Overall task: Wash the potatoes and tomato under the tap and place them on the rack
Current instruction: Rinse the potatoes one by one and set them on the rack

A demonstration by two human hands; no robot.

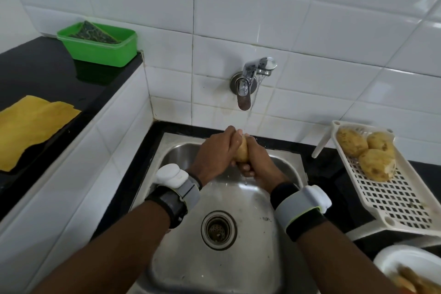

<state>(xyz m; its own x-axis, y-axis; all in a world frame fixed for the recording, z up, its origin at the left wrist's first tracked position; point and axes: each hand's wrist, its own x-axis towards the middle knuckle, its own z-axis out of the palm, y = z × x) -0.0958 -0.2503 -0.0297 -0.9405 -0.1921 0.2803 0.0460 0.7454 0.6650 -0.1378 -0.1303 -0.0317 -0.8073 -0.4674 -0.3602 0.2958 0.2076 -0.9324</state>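
Potato (242, 153) is held over the sink (253, 212), near the middle of the view, right under the thin stream from the tap (248, 83) at 12 o'clock. Both hands close on it. The left hand (214, 153) wraps its fingers over the top and left side. The right hand (259, 162) curls under and around it from the right, so only a strip of skin shows between them. Water drips from the hands into the basin, and the drain (219, 229) lies below at 6 o'clock.

At 3 o'clock a white rack (393, 200) rests tilted on the dark surface (334, 174). Three potatoes (368, 154) lie together, touching, at its far end. At 5 o'clock the rim of a white bowl (405, 261) shows, its contents blurred. At 10 o'clock a green tub (100, 51) with a scourer (94, 33) in it stands on the raised surface against the tiles. At 9 o'clock a yellow cloth (31, 124) lies flat. Each wrist carries a grey band (191, 192) with a white unit.
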